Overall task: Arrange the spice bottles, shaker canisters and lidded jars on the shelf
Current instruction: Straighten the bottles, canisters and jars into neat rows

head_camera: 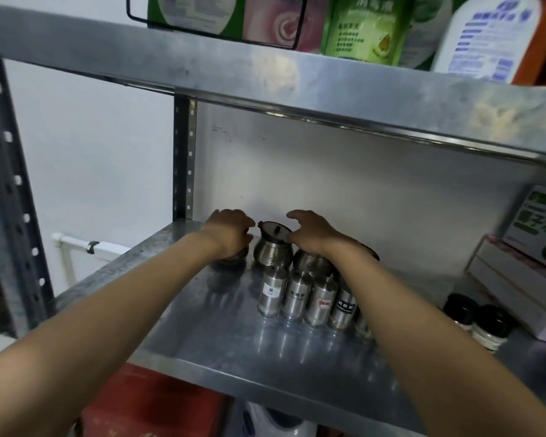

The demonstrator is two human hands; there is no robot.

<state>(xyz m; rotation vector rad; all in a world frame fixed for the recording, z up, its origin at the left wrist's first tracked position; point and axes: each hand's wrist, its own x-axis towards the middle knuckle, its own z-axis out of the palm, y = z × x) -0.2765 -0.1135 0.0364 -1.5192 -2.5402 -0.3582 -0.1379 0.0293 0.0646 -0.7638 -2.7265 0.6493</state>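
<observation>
On the steel shelf (202, 329) a pot-bellied steel jar (270, 252) with a dark lid stands at the back. My left hand (230, 234) curls down over a dark jar (230, 261) to its left and hides most of it. My right hand (309, 231) arches over another steel jar (312, 263) on the right, fingers spread, with the thumb at the middle jar's lid rim. In front stands a row of several steel shaker canisters (297, 294) with labels. Two black-lidded spice bottles (476, 320) stand at the right.
Stacked boxes (517, 279) fill the shelf's right end. The upper shelf (297, 86) hangs low overhead and carries detergent bags and bottles. A perforated upright post (183, 159) marks the back left corner. Bare steel lies left of and in front of the canisters.
</observation>
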